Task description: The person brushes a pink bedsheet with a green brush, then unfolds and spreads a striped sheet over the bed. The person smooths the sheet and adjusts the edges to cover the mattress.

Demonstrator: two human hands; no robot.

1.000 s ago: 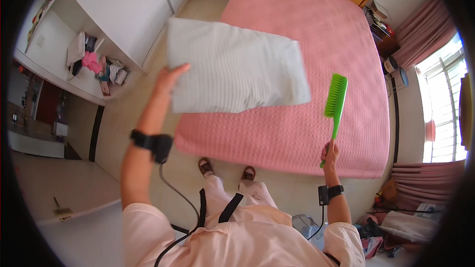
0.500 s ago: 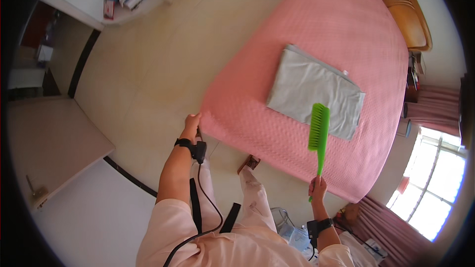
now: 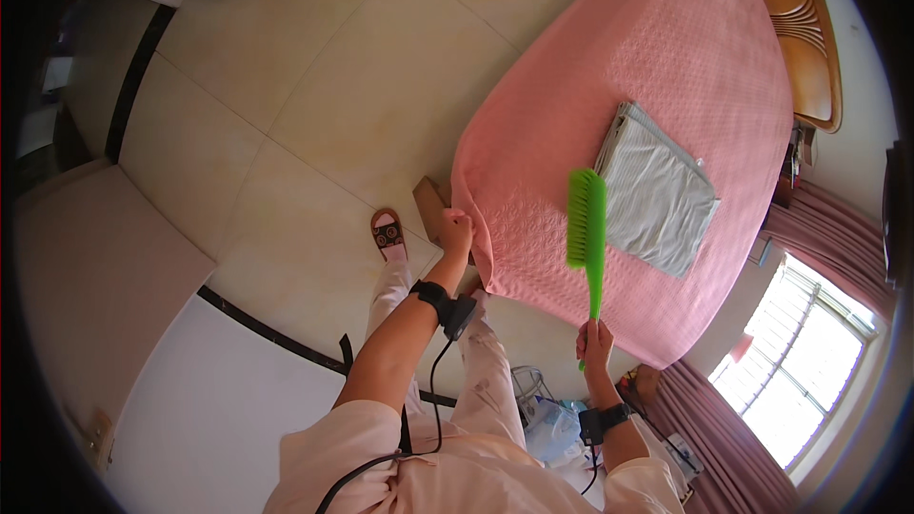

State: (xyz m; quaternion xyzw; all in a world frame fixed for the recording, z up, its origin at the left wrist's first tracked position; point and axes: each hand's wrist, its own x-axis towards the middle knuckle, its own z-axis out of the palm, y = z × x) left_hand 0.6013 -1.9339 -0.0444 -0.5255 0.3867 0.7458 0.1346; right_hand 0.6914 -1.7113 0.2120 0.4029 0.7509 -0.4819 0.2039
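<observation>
My left hand is closed on the edge of the pink bedspread at the bed's near left corner, where the cloth is bunched and pulled up. Below that corner a brown part of the bed base shows. In my right hand is a bright green bed brush, gripped by its handle, its bristles facing left. The brush head is over the bed, beside a folded grey sheet; whether it touches the bedspread I cannot tell.
A carved wooden headboard stands at the far right. Pink curtains hang by a bright window. A white door panel is at the lower left. Plastic bags lie near my legs. My sandalled foot is on the tiled floor.
My left hand has lifted and bunched the bedspread's corner, uncovering the brown bed base. One foot has stepped left. The brush has shifted slightly left in view, still in my right hand.
</observation>
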